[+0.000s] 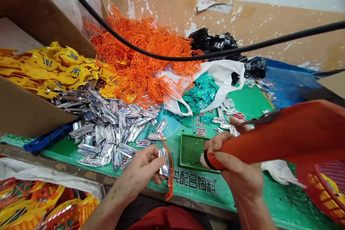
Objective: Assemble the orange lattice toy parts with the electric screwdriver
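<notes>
In my left hand (pixel 147 163), a small shiny silver piece (pixel 164 161) with holes is pinched between thumb and fingers. A thin, curved orange plastic frame (pixel 170 172) stands along its right edge, against the fingers. My right hand (pixel 242 174) is wrapped round a thick orange-red tool (pixel 269 138), which tapers to a black ring and a pale tip; its exact kind I cannot tell. That tip is over the right side of a green mesh tray (pixel 185 163). Many loose silver pieces (pixel 107 133) are heaped left of my left hand.
Yellow parts (pixel 45 64) spill from a cardboard box (pixel 29 107) at left. Behind are an orange frame heap (pixel 145 50), green parts (pixel 202 91) in a white bag (pixel 222 68), and black parts (pixel 218 45). A black cable (pixel 167 57) crosses the view. A red basket (pixel 318 190) stands right.
</notes>
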Demonstrator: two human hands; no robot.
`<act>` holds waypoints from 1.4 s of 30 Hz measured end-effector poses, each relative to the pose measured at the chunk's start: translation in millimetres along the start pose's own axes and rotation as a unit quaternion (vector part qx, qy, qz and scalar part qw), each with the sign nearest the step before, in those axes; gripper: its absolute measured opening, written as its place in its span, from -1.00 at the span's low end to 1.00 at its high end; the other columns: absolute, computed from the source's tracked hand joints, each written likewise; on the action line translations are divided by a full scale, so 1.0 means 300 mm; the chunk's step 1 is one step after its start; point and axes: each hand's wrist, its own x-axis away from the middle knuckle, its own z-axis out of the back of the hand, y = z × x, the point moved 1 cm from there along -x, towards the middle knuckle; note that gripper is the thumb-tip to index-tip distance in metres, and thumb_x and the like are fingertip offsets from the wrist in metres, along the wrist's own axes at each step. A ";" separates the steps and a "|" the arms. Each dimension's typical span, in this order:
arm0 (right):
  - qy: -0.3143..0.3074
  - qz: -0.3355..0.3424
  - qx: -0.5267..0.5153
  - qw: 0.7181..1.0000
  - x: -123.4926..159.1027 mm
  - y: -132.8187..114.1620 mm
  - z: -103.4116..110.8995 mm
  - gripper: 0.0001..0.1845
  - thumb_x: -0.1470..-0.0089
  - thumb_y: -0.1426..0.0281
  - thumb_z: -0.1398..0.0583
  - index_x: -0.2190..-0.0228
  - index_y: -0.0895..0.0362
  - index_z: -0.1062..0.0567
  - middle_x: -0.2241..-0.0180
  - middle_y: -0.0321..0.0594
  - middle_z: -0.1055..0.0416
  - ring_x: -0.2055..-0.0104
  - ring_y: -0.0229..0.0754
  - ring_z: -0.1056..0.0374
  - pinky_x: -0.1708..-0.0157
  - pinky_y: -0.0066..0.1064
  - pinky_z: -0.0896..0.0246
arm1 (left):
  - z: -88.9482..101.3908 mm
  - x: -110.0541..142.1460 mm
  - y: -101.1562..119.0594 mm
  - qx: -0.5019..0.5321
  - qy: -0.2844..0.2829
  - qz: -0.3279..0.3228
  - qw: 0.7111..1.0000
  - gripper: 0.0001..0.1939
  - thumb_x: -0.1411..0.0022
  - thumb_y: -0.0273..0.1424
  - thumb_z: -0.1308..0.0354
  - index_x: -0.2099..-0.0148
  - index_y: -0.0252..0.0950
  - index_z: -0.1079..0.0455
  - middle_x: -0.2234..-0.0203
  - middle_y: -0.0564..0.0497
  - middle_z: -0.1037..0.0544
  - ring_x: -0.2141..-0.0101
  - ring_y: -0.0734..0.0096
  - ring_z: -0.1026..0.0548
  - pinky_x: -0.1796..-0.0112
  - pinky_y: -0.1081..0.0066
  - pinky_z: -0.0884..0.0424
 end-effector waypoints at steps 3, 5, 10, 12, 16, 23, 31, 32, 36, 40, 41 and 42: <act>-0.007 0.026 -0.015 1.000 -0.013 -0.042 -0.006 -0.30 0.14 0.52 -0.29 -0.05 -0.14 -0.30 0.48 -0.37 -0.37 0.45 -0.17 -0.32 0.62 -0.38 -0.33 | -0.011 -0.007 0.012 -0.061 0.015 -0.002 0.998 -0.70 -0.10 -0.15 -0.12 0.47 -0.23 -0.17 0.70 0.24 -0.27 0.69 0.54 -0.35 0.61 0.51 -0.26; -0.010 0.038 -0.027 0.999 -0.019 -0.071 -0.018 -0.35 0.13 0.54 -0.28 -0.02 -0.13 -0.35 0.48 -0.36 -0.37 0.44 -0.18 -0.33 0.57 -0.34 -0.36 | -0.020 -0.011 0.021 -0.078 0.016 -0.007 0.997 -0.73 -0.10 -0.17 -0.09 0.46 -0.23 -0.18 0.71 0.21 -0.30 0.68 0.53 -0.35 0.66 0.55 -0.18; -0.028 0.052 -0.051 0.997 -0.015 -0.106 -0.089 -0.42 0.13 0.56 -0.29 0.05 -0.12 -0.43 0.48 -0.35 -0.38 0.45 -0.23 -0.34 0.38 -0.27 -0.41 | -0.030 -0.026 0.026 -0.087 -0.010 -0.023 0.996 -0.76 -0.11 -0.20 -0.07 0.47 -0.22 -0.19 0.76 0.21 -0.34 0.77 0.61 -0.21 0.72 0.58 -0.07; -0.041 0.057 -0.051 0.996 -0.008 -0.103 -0.125 -0.43 0.13 0.55 -0.30 0.06 -0.14 -0.43 0.49 -0.37 -0.37 0.45 -0.23 -0.33 0.35 -0.27 -0.41 | -0.028 -0.031 0.020 -0.082 -0.016 -0.030 0.996 -0.75 -0.11 -0.18 -0.08 0.46 -0.22 -0.19 0.77 0.19 -0.35 0.76 0.59 -0.22 0.72 0.58 -0.09; -0.069 0.047 -0.040 0.996 0.003 -0.075 -0.175 -0.40 0.11 0.46 -0.34 0.02 -0.19 -0.39 0.50 -0.40 -0.37 0.46 -0.21 -0.33 0.40 -0.28 -0.38 | -0.026 -0.036 0.006 -0.076 -0.012 -0.034 0.996 -0.74 -0.11 -0.15 -0.08 0.44 -0.22 -0.20 0.75 0.17 -0.38 0.73 0.54 -0.29 0.71 0.56 -0.15; -0.078 0.028 -0.039 0.996 0.012 -0.033 -0.185 -0.33 0.12 0.38 -0.38 -0.03 -0.17 -0.34 0.50 -0.41 -0.38 0.46 -0.23 -0.34 0.32 -0.27 -0.35 | -0.028 -0.040 -0.006 -0.081 -0.015 -0.044 0.996 -0.73 -0.15 -0.14 -0.05 0.40 -0.23 -0.21 0.71 0.15 -0.40 0.72 0.53 -0.31 0.70 0.55 -0.17; -0.099 0.029 -0.025 0.994 0.016 -0.023 -0.180 -0.32 0.10 0.32 -0.38 -0.06 -0.16 -0.29 0.49 -0.40 -0.37 0.47 -0.21 -0.34 0.34 -0.25 -0.36 | -0.034 -0.043 -0.012 -0.073 -0.009 -0.041 0.996 -0.70 -0.14 -0.11 -0.08 0.41 -0.23 -0.22 0.73 0.18 -0.38 0.72 0.53 -0.31 0.69 0.56 -0.15; -0.104 0.027 -0.024 0.994 0.016 -0.021 -0.179 -0.32 0.09 0.33 -0.37 -0.06 -0.16 -0.29 0.49 -0.40 -0.37 0.47 -0.21 -0.35 0.33 -0.25 -0.35 | -0.034 -0.043 -0.011 -0.072 -0.009 -0.041 0.997 -0.71 -0.14 -0.12 -0.08 0.41 -0.23 -0.21 0.73 0.19 -0.37 0.72 0.53 -0.31 0.69 0.56 -0.15; -0.117 0.027 -0.028 0.992 0.016 -0.016 -0.183 -0.34 0.06 0.32 -0.36 -0.06 -0.15 -0.28 0.47 -0.40 -0.36 0.46 -0.22 -0.34 0.37 -0.28 -0.35 | -0.036 -0.041 -0.009 -0.065 -0.009 -0.041 0.997 -0.73 -0.13 -0.15 -0.09 0.43 -0.22 -0.19 0.75 0.21 -0.35 0.74 0.56 -0.29 0.69 0.56 -0.16; -0.128 0.032 -0.015 0.991 0.016 -0.016 -0.183 -0.37 0.06 0.28 -0.36 -0.04 -0.16 -0.29 0.47 -0.40 -0.35 0.47 -0.21 -0.32 0.41 -0.30 -0.34 | -0.042 -0.040 -0.006 -0.058 -0.004 -0.050 0.997 -0.74 -0.12 -0.16 -0.08 0.43 -0.22 -0.19 0.76 0.22 -0.34 0.75 0.57 -0.27 0.68 0.56 -0.16; -0.128 0.033 -0.008 0.991 0.016 -0.016 -0.182 -0.37 0.06 0.27 -0.36 -0.03 -0.16 -0.29 0.47 -0.40 -0.35 0.47 -0.21 -0.32 0.40 -0.29 -0.35 | -0.044 -0.039 -0.004 -0.059 -0.001 -0.051 0.997 -0.75 -0.12 -0.17 -0.07 0.43 -0.22 -0.19 0.76 0.22 -0.34 0.75 0.57 -0.27 0.68 0.56 -0.16; -0.129 0.035 -0.002 0.991 0.016 -0.016 -0.180 -0.37 0.06 0.27 -0.36 -0.03 -0.15 -0.29 0.46 -0.40 -0.36 0.46 -0.20 -0.33 0.39 -0.29 -0.35 | -0.047 -0.038 -0.001 -0.058 0.003 -0.051 0.997 -0.76 -0.12 -0.18 -0.07 0.43 -0.22 -0.19 0.76 0.22 -0.33 0.76 0.58 -0.27 0.68 0.57 -0.16</act>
